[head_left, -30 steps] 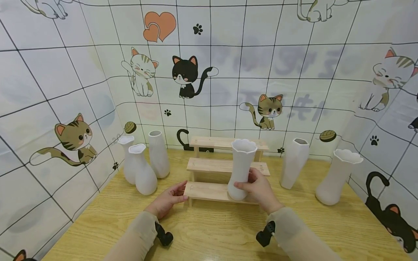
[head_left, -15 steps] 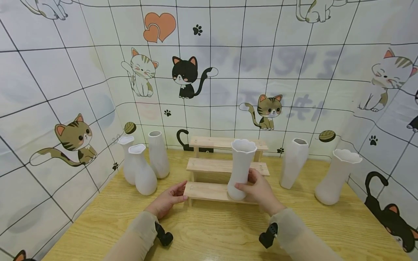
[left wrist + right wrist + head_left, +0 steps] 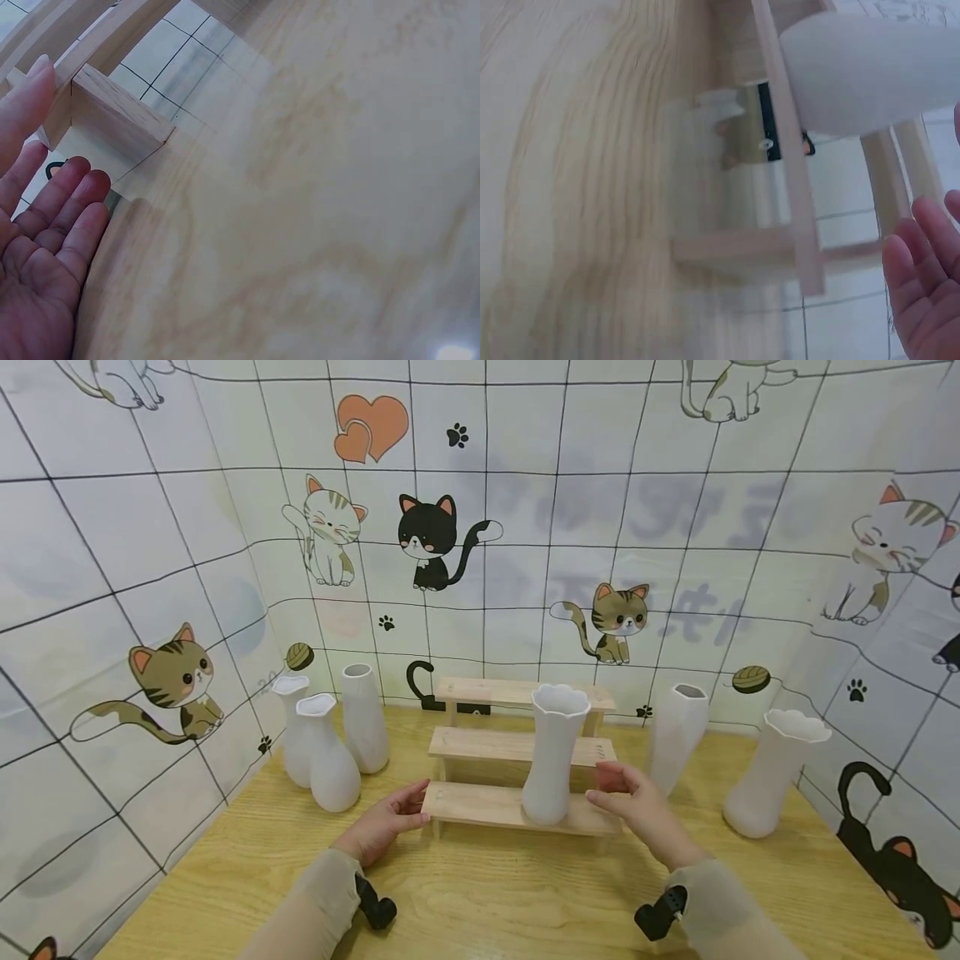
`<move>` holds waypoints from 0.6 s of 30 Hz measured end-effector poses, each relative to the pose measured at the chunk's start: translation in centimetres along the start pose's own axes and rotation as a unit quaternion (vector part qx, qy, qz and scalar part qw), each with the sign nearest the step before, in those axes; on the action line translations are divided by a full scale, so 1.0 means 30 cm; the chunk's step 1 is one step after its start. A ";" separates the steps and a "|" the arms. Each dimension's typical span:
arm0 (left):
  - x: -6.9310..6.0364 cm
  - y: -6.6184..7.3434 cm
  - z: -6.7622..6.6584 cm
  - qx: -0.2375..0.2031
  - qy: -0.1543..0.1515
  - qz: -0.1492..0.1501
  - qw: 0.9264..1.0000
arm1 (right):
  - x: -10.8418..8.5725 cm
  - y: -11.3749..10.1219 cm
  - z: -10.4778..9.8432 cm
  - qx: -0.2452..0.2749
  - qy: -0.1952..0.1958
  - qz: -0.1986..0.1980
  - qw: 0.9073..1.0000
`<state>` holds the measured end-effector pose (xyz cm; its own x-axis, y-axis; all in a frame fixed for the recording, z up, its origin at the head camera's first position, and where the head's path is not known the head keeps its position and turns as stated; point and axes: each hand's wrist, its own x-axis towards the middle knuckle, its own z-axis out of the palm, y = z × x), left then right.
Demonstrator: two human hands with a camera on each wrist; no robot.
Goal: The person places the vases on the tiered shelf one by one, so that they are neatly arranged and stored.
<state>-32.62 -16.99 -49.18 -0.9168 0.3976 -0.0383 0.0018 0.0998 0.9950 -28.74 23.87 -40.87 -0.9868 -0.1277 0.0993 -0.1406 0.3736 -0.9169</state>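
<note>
A white vase with a scalloped rim [image 3: 553,760] stands upright on the lowest step of a three-tier wooden stand [image 3: 468,802]. My right hand [image 3: 637,810] is just right of it, apart from the vase, with fingers loosely bent and nothing held. In the right wrist view the vase [image 3: 870,75] rests on the board, away from the fingertips. My left hand [image 3: 382,822] holds the left end of the lowest step between thumb and fingers. The left wrist view shows the thumb at the board of the stand [image 3: 124,112], the other fingers [image 3: 86,232] loosely bent below.
On the left of the wooden table [image 3: 480,902] stand three white vases: a slim one [image 3: 365,718], a round-bellied one [image 3: 333,760] and another behind [image 3: 295,735]. To the right are a faceted white vase [image 3: 677,735] and a scalloped one [image 3: 772,777]. Cat-printed sheeting [image 3: 517,527] surrounds the table.
My right hand has let go of the vase and moved off to the right. The vase stays on the lowest step. My left hand has kept its place.
</note>
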 end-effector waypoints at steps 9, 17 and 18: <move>-0.002 0.003 0.001 0.003 -0.002 0.006 1.000 | -0.019 0.101 -0.040 -0.008 0.035 0.039 0.999; -0.005 0.006 0.001 0.003 0.003 0.007 1.000 | -0.017 0.175 -0.046 0.035 -0.011 0.075 0.997; -0.007 0.007 0.000 0.003 0.006 0.006 1.000 | -0.015 0.182 -0.047 0.040 -0.020 0.077 0.996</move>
<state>-32.41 -17.05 -48.97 -0.9213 0.3879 -0.0261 0.0146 0.1015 0.9947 -29.18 27.27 -45.38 -0.9920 -0.1114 -0.0588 0.0206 0.3167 -0.9483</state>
